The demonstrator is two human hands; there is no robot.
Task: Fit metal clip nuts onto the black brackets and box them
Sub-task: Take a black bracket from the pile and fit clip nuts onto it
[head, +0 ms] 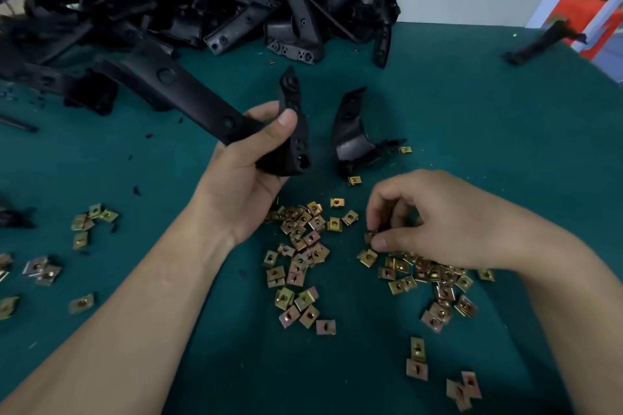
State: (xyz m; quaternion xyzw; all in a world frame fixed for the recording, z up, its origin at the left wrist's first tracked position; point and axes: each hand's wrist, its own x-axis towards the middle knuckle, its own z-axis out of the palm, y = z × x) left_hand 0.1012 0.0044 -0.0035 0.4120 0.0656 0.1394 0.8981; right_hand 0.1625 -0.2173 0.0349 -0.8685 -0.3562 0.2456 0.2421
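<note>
Two hands working: my left hand (pixel 242 172) is gripping a bracket (pixel 298 141) above the table (pixel 472 111); my right hand (pixel 441 222) is pinching a nut (pixel 370 236) at the pile (pixel 424 268). Risk: neighbouring nuts snagging, scattering.

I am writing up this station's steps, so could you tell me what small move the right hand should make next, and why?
Probably the right hand should lift the clip nut it pinches and carry it to the bracket. Its thumb and forefinger are on that nut, and the left hand grips the bracket with no nut visible on it.
</note>
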